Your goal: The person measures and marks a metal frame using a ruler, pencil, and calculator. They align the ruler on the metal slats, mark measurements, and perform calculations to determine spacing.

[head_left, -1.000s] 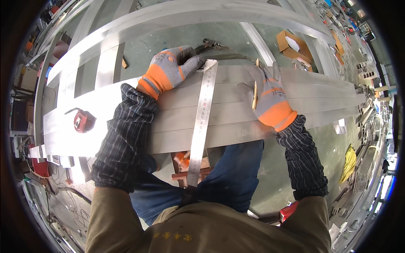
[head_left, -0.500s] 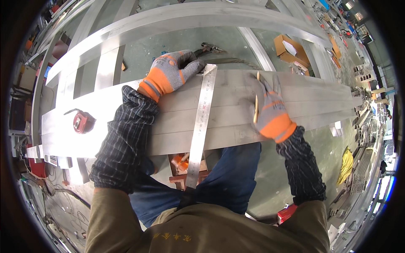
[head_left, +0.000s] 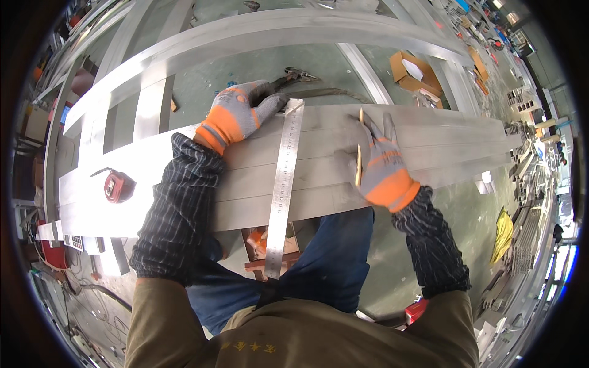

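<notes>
A long steel ruler [head_left: 283,178] lies crosswise over several flat silver metal strips [head_left: 331,147] laid side by side, its near end sticking out past them toward my lap. At the far edge, my left hand [head_left: 238,113], in a grey and orange glove, is closed by the ruler's far end, thumb and fingers against it; the exact grip is partly hidden. My right hand [head_left: 381,162], gloved alike, hovers over or rests on the strips right of the ruler. Its fingers are partly spread and slightly blurred, with a thin tan pencil [head_left: 359,156] tucked among them.
A red tape measure [head_left: 115,187] sits on the strips at left. Beyond lie a curved metal bar [head_left: 257,34], a clamp-like tool with a cable [head_left: 299,76] and an open cardboard box [head_left: 416,73]. Below the strips, a box with orange items [head_left: 256,240] stands between my legs.
The view has shifted slightly, moving most things a little to the left in the picture. Both hands, the ruler and the pencil keep much the same places relative to each other.
</notes>
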`<move>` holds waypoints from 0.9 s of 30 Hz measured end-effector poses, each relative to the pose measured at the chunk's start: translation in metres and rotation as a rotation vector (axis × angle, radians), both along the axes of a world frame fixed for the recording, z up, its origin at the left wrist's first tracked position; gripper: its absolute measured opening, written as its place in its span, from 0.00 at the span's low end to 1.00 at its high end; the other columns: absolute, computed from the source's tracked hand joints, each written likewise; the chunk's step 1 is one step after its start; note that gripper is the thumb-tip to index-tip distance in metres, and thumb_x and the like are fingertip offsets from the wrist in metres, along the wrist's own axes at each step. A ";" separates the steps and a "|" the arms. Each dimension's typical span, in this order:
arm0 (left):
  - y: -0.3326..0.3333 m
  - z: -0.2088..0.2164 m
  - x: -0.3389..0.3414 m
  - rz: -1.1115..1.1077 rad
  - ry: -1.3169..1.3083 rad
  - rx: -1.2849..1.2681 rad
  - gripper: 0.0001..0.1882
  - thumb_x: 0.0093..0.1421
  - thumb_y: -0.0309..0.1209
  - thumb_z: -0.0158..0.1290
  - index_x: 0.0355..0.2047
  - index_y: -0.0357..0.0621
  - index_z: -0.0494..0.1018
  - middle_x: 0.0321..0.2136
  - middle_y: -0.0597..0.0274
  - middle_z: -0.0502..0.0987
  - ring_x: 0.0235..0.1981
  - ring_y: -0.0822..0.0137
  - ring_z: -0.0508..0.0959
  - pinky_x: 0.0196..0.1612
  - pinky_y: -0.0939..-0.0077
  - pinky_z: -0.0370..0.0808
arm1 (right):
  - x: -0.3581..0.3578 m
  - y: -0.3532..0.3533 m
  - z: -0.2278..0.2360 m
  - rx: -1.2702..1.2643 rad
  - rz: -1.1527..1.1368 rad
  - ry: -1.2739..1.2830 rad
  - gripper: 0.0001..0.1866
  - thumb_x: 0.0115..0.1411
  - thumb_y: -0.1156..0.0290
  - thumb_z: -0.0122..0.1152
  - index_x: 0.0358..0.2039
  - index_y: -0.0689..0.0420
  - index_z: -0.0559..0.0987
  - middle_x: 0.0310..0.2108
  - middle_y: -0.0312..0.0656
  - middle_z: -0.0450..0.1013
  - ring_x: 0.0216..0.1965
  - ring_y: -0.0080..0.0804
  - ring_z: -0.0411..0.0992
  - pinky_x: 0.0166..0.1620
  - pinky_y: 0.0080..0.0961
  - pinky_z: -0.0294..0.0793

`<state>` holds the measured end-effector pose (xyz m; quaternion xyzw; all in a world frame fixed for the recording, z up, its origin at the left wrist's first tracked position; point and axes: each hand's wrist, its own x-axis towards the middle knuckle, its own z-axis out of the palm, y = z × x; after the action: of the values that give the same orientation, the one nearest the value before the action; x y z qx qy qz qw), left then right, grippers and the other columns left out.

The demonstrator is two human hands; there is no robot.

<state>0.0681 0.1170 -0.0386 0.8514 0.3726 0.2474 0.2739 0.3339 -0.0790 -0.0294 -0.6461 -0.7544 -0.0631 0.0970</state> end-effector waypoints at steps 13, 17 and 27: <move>-0.002 0.004 0.000 -0.041 -0.046 -0.015 0.18 0.69 0.45 0.56 0.42 0.41 0.82 0.33 0.45 0.84 0.35 0.47 0.83 0.43 0.59 0.78 | 0.055 -0.041 -0.008 0.286 -0.187 1.035 0.24 0.79 0.61 0.50 0.68 0.62 0.68 0.56 0.51 0.78 0.56 0.37 0.77 0.60 0.34 0.77; -0.001 0.005 -0.011 -0.099 -0.126 -0.078 0.14 0.69 0.37 0.54 0.41 0.39 0.82 0.31 0.48 0.83 0.32 0.54 0.82 0.42 0.62 0.78 | 0.045 -0.047 -0.025 0.369 -0.102 1.539 0.21 0.78 0.67 0.48 0.66 0.59 0.70 0.47 0.47 0.82 0.43 0.29 0.78 0.50 0.27 0.78; -0.001 0.004 -0.008 -0.116 -0.140 -0.131 0.14 0.68 0.34 0.54 0.40 0.33 0.80 0.29 0.51 0.81 0.31 0.64 0.77 0.41 0.68 0.76 | 0.043 -0.046 -0.017 0.460 -0.254 1.143 0.19 0.78 0.62 0.50 0.61 0.58 0.76 0.38 0.43 0.83 0.38 0.28 0.78 0.44 0.29 0.77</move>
<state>0.0604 0.1159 -0.0348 0.8325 0.3181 0.2650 0.3681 0.3764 -0.1254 -0.0463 -0.6249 -0.4681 0.1206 0.6131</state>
